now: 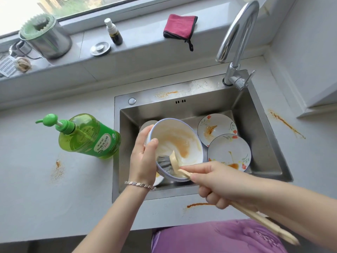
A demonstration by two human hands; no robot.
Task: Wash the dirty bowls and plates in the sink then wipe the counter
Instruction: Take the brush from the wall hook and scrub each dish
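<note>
Desk (36,170): grey, smeared orange at 3, 6 and 9 o'clock of the sink.
Sink (145,95): steel, set into the desk, holding stained dishes.
Faucet (238,33): at 1 o'clock of the sink, spout arched.
Soap bottle (89,137): green, upright at 9 o'clock of the sink.
Bowl (175,141): tilted over the basin, streaked orange inside.
Far plate (218,125), near plate (228,150): flowered, overlapping, at 3 o'clock of the bowl.
Right grip (218,183): curled round the brush handle.
Left grip (144,157): clasping the bowl's 9 o'clock rim, thumb over the edge.
Brush (164,163): head inside the bowl at 6 o'clock.
Cloth (179,26): red, folded on the windowsill at 12 o'clock.
</note>
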